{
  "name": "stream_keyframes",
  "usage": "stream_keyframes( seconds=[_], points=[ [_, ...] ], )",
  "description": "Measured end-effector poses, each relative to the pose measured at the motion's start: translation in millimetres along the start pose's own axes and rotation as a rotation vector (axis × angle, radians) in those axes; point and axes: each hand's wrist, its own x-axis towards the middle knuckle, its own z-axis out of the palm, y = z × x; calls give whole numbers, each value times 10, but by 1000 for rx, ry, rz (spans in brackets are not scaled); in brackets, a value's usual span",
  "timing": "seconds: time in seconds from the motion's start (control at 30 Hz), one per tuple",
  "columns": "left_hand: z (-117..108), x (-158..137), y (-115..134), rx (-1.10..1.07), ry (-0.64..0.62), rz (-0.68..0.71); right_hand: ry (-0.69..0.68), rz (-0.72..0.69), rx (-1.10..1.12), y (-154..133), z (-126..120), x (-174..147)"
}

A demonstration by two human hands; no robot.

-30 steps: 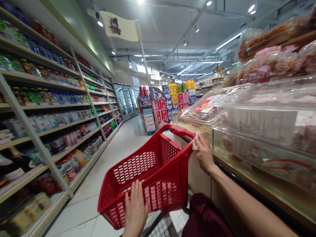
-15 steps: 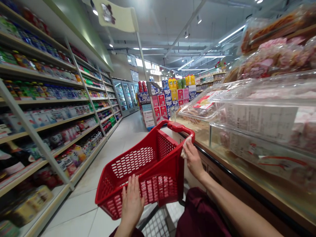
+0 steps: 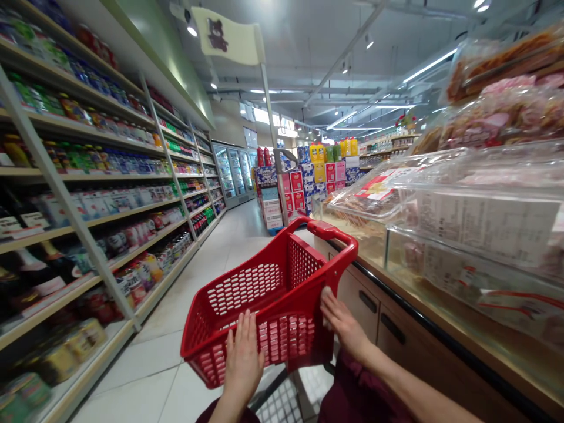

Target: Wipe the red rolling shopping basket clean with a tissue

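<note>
Right under both palms sits a red plastic shopping cart [image 3: 304, 343], so honestly neither hand has any reaching to do. Its long axis runs slantwise: nose out past the left hand [image 3: 243, 355], on the far-left side of it, and the handle [image 3: 324, 228] end up beyond the right hand [image 3: 346, 323]. So the right hand is clearly the nearer one to the handle, which is just above its fingertips and a bit further forward. Left hand is closer to the nose, laid on the perforated near side, fingers long and close together, tips up by the rim [image 3: 286, 306]. It's pressed flat, not pinching anything that I can see.

Right hand is against the solid corner below the handle, fingers stretched out and pointing up-left. A pale edge shows under the palm, maybe a cloth [image 3: 326, 322], but too hidden to swear to, so can't tell if it's pinched or just pressed there.

Off to the right of the right hand you've got a wood-front display counter [image 3: 396, 341], apart from the knuckles, with clear plastic food trays [image 3: 480, 223] stacked higher up. Well left of the left hand: drink shelves [image 3: 110, 223].
</note>
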Motion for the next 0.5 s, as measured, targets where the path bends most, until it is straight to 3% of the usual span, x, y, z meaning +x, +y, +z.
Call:
stream_keyframes(
  seconds=[0.07,0.23,0.43,0.5],
  points=[
    [3,-4,-6,-2,1,3,-45,-31,4,-94,37,-69],
    [-20,-5,11,-24,16,-6,86,41,9,-158,13,269],
    [-30,-27,-105,-46,-21,41,-119,-20,42,-200,198,-34],
    [-39,-45,-193,-34,-33,-27,-98,-22,56,-272,193,-9]
  ],
)
